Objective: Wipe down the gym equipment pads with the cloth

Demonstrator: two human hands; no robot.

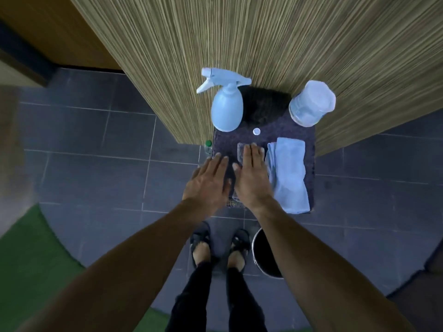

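Now, cloth: pale blue folded microfibre cloth (288,176) is lying long and rumpled on the dark speckled worktop (309,137), just right of the hands.
Left hand (207,184): hovering flat, fingers spread.
Right hand (253,178): reaching flat, fingers straight.
Neighbours: light blue plastic spray bottle (226,109) is standing behind.

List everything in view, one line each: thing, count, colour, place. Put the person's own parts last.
spray bottle: 1, pale blue, back left of the mat
jar: 1, clear with a pale lid, back right of the mat
cap: 1, white, on the mat between bottle and jar
cloth: 1, light blue, folded, right side of the mat
mat: 1, dark grey, under all these
small bottle: 1, clear with a green cap, on the floor at the mat's left edge
bucket: 1, dark, on the floor by the right foot
left hand: 1, fingers straight, over the mat
right hand: 1, fingers straight, beside the cloth
feet: 2, in dark sandals, on the tiles
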